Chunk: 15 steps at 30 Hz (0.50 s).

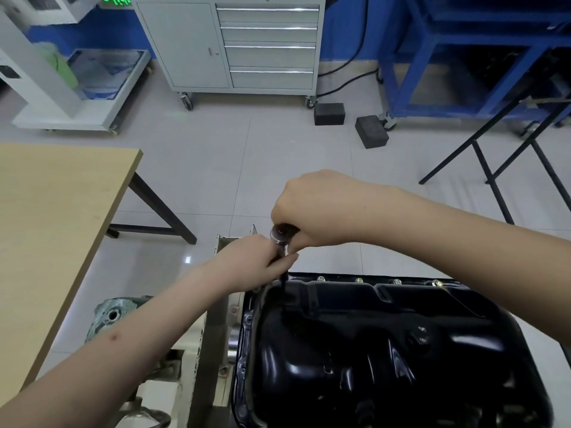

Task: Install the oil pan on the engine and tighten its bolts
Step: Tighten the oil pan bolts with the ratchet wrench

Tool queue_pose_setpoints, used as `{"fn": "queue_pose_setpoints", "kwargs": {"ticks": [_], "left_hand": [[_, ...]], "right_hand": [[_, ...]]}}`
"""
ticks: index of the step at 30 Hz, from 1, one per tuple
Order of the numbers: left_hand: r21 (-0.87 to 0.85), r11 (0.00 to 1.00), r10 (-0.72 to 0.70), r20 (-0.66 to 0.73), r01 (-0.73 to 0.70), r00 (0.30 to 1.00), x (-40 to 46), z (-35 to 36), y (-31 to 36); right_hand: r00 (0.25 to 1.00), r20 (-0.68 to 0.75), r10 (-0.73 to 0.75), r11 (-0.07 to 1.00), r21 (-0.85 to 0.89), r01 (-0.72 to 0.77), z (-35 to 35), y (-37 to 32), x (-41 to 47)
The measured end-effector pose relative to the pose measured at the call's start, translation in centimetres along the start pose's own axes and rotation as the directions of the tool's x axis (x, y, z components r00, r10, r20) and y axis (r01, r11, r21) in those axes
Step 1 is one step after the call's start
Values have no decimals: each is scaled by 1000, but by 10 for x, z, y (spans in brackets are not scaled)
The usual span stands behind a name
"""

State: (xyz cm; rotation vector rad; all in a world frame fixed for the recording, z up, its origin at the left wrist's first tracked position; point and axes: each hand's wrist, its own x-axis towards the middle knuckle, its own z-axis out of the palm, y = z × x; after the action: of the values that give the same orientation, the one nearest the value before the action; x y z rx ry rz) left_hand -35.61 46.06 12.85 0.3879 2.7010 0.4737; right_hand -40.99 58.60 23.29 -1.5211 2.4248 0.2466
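A glossy black oil pan sits on the engine at the lower right, with several bolts showing along its far flange. A ratchet wrench stands upright over the pan's far left corner, its dark extension reaching down to the flange. My right hand grips the ratchet's handle from above. My left hand holds the extension just under the ratchet head. The bolt under the tool is hidden.
A wooden table stands at the left. A grey engine stand frame borders the pan's left side. On the floor beyond are a grey drawer cabinet, two black blocks, a blue rack and black stand legs.
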Motion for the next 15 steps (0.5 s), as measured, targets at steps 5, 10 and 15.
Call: {"fn": "queue_pose_setpoints", "kwargs": {"ticks": [5,10,15], "left_hand": [[76,996,-38,-92,45,995,5,7,4],[167,985,-32,-52,40,998,6,7,3],[138,990,-27,-3,28,1000,5,4,8]], "right_hand": [[987,14,159,969,187,-158,10,-6,-4],[995,41,88,983,159,-93,5,2,-4],[995,45,-92,995,48,90,4,11,-3]]}}
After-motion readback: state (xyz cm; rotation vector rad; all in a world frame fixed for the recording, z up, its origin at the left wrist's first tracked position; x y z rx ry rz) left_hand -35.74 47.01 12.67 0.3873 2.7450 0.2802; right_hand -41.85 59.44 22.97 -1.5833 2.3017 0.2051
